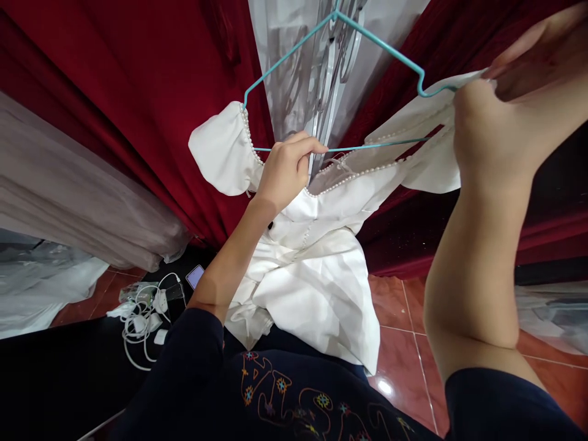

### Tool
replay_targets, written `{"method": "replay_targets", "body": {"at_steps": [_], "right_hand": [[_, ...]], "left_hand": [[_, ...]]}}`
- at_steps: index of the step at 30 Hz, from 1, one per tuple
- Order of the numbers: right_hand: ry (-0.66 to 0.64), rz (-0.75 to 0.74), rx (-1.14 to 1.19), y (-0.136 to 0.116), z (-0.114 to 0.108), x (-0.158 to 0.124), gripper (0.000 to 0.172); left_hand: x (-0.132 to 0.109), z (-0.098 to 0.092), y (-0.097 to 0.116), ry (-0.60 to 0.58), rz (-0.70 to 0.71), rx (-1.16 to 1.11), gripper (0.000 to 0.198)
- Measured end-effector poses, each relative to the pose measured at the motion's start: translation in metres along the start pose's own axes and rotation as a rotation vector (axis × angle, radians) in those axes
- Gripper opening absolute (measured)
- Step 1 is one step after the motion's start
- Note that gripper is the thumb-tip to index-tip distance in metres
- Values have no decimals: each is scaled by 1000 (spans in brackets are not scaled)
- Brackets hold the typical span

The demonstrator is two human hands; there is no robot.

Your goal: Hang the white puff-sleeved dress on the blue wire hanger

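A white dress (pixel 316 269) with pearl trim along its neckline hangs in front of me, partly on a thin turquoise hanger (pixel 294 49). My left hand (pixel 285 168) is closed around the hanger's lower bar, just above the neckline. One puffed sleeve (pixel 220 150) sits over the hanger's left end. At the right end, my right hand (pixel 491 122) grips the other sleeve (pixel 432 110), which is stretched out sideways. Its fingers are partly hidden and cut by the frame edge, and the hanger's tip disappears behind the hand.
Red curtains (pixel 138 92) hang on both sides, with pale sheer fabric (pixel 82 190) at the left. White hangers (pixel 328 79) stand behind the dress. On a black surface (pixel 55 373) lie white cables (pixel 138 324) and a phone (pixel 195 276). Red floor tiles (pixel 399 343) show below.
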State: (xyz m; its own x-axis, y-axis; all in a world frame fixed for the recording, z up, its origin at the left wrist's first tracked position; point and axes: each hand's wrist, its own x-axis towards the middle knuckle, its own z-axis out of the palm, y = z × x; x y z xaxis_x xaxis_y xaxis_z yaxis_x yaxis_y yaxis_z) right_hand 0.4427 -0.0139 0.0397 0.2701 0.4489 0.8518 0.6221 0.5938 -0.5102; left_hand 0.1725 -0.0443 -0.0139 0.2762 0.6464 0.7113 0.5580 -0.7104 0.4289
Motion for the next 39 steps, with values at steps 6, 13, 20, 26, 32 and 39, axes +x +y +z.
{"method": "replay_targets", "body": {"at_steps": [6, 13, 20, 26, 32, 39], "right_hand": [[32, -146, 165, 7, 27, -1, 27], [-155, -515, 193, -31, 47, -51, 23], [-467, -262, -82, -28, 64, -113, 39], [-328, -250, -79, -40, 78, -123, 26], [-331, -269, -123, -34, 77, -119, 23], [-399, -245, 19, -36, 64, -114, 27]], "left_hand": [[-3, 2, 6, -54, -5, 111, 47], [-7, 0, 1, -19, 19, 128, 42], [-19, -3, -20, 154, 43, 149, 34], [-8, -41, -67, 561, -83, 301, 58], [16, -96, -128, 480, -112, 98, 27], [-36, -123, -131, 445, -284, 47, 2]]}}
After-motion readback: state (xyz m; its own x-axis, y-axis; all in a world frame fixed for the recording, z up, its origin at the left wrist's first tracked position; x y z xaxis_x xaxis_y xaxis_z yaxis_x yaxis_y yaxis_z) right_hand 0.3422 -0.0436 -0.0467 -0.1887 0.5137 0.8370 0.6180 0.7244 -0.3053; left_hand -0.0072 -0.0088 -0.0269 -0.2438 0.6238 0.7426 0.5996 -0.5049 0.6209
